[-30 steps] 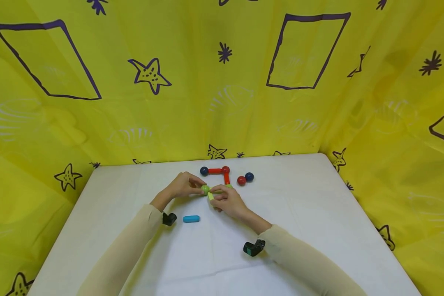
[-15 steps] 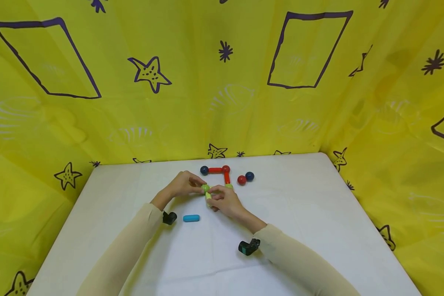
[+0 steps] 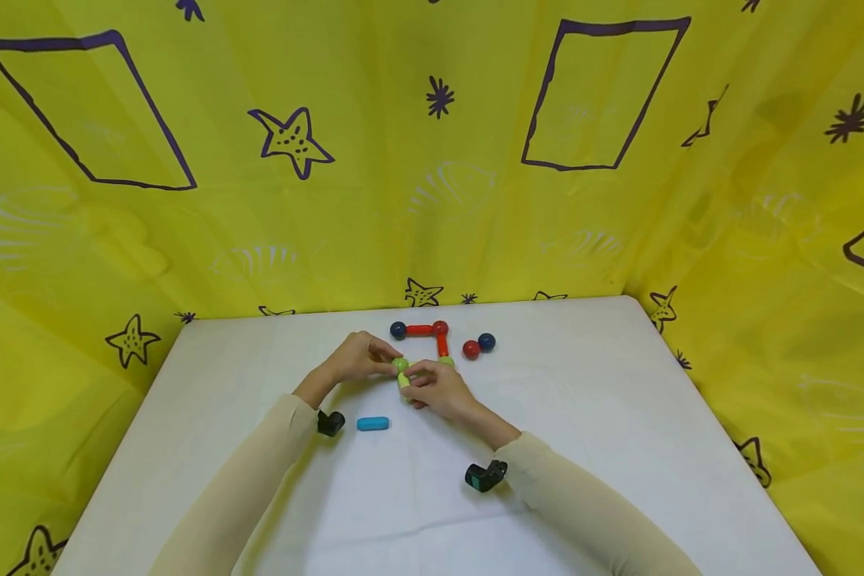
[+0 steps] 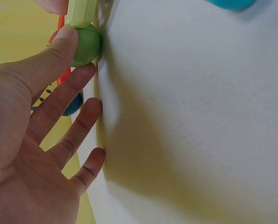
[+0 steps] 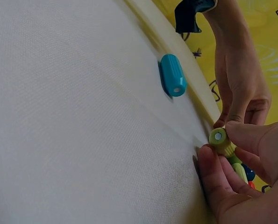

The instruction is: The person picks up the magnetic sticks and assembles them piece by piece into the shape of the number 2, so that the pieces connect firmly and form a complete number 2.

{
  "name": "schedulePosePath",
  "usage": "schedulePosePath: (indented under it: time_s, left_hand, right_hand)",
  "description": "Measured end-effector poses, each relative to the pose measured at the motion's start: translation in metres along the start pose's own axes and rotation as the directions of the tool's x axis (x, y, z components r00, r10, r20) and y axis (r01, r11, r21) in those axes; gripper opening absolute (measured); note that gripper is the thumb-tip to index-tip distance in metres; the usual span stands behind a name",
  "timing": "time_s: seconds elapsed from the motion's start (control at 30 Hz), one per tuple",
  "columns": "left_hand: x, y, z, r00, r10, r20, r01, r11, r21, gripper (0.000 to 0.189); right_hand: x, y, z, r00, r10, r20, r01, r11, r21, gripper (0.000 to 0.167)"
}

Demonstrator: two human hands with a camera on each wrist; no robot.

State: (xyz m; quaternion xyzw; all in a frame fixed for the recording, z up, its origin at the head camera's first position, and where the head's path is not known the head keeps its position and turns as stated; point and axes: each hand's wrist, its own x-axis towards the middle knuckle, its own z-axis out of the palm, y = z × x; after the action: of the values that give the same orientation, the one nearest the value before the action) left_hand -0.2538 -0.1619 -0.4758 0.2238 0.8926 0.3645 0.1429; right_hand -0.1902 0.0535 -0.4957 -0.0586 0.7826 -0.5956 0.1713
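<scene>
My left hand [image 3: 360,358] pinches a green ball [image 4: 87,45] between thumb and index finger, its other fingers spread in the left wrist view. My right hand [image 3: 442,390] holds a pale green magnetic rod [image 5: 220,139] by thumb and fingers. One end of this rod meets the green ball; the other end, with a round silvery magnet, faces the right wrist camera. Behind it, a second pale green rod [image 5: 240,171] is partly hidden by my right hand. Beyond the hands, red rods [image 3: 421,330] link a dark blue ball [image 3: 398,330], a red ball [image 3: 441,328] and another green ball [image 3: 447,362].
A blue rod [image 3: 373,423] lies on the white table [image 3: 547,400], nearer me than the hands. Right of the linked pieces, a loose red ball [image 3: 471,349] and dark blue ball [image 3: 486,342] sit together. A yellow curtain [image 3: 374,224] surrounds the table's back and sides.
My right hand has shifted slightly left, bringing the pale green rod's end up against the green ball. The left hand has stayed nearly in place.
</scene>
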Motion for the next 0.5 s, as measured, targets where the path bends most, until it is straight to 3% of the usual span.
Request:
schedulePosePath:
  time_s: [0.27, 0.5]
  left_hand:
    - [0.0009, 0.0003, 0.0012, 1.000, -0.003, -0.008, 0.003, 1.000, 0.003, 0.025]
    - [0.0011, 0.0004, 0.0017, 1.000, -0.013, -0.013, 0.013, 1.000, 0.008, 0.023]
  right_hand:
    - [0.0007, 0.0000, 0.0065, 0.999, -0.050, -0.020, 0.049, 0.998, -0.046, 0.027]
    - [-0.0014, -0.0027, 0.0081, 0.998, -0.046, -0.034, 0.045, 0.998, -0.041, 0.027]
